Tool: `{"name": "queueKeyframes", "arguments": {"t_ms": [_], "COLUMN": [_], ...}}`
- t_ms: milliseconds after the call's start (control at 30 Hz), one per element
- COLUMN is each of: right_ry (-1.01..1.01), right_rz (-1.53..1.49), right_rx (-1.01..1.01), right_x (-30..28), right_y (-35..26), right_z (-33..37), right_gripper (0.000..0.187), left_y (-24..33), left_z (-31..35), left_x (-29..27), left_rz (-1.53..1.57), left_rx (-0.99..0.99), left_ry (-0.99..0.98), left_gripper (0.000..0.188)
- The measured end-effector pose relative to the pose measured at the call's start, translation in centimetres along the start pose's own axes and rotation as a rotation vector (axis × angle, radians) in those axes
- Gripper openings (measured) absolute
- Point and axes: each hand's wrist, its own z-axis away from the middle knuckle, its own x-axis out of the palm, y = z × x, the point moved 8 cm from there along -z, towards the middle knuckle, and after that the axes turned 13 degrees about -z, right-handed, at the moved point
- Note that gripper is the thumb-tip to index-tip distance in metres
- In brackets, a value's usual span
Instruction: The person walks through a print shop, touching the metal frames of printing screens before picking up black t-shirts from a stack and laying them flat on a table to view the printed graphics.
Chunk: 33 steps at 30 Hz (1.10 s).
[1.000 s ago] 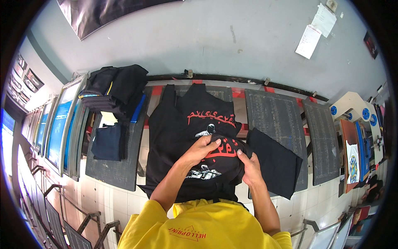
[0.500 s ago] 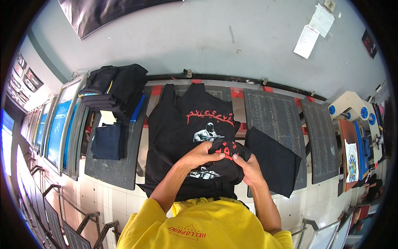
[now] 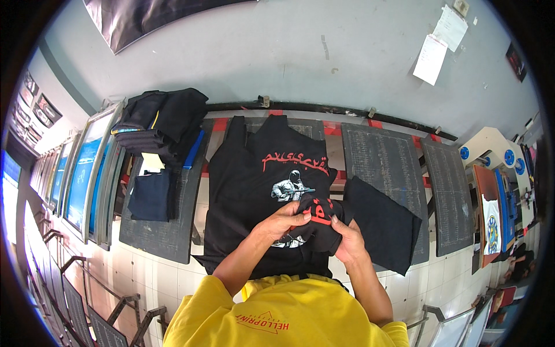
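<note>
Above the near part of a black printed garment [image 3: 234, 191], both my hands hold a bunched black cloth [image 3: 318, 236] with red lettering. My left hand [image 3: 284, 218] pinches its left side, thumb on top. On its right edge my right hand [image 3: 350, 240] is closed, thumb also on top. Whether this cloth is part of the garment beneath cannot be told. The garment lies spread out, with red lettering and a white-and-grey hooded figure; a second figure print is partly covered by the cloth and my left hand. Beside my right hand lies a folded black cloth [image 3: 384, 225].
Dark flat boards [image 3: 381, 150] stand in a row on a red-and-black frame. At left are a pile of dark garments [image 3: 159, 124], a folded navy cloth [image 3: 151, 196] and leaning framed screens [image 3: 84, 173]. A machine with blue wheels [image 3: 491, 156] stands far right.
The cloth in my hands has tilted and bunched differently, so its red print sits at another angle. Less of the lower figure print shows. Both hands keep their hold.
</note>
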Motion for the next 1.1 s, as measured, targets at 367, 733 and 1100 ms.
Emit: {"name": "queueKeyframes", "arguments": {"t_ms": [367,733,1100], "right_ry": [-0.019,0.051,0.098], "right_rz": [-0.020,0.069,0.082], "right_rx": [-0.002,-0.046,-0.080], "right_x": [-0.2,-0.6,-0.8], "right_y": [0.5,0.3,-0.7], "right_z": [0.1,0.3,0.5], "right_gripper": [0.042,0.034,0.039], "left_y": [-0.8,-0.5,-0.8], "left_z": [0.4,0.5,0.7], "left_x": [-0.1,-0.4,-1.4], "left_rz": [0.033,-0.014,-0.123], "left_rx": [0.030,-0.032,-0.125], "left_ry": [-0.052,0.067,0.210], "left_gripper": [0.060,0.053,0.044]}}
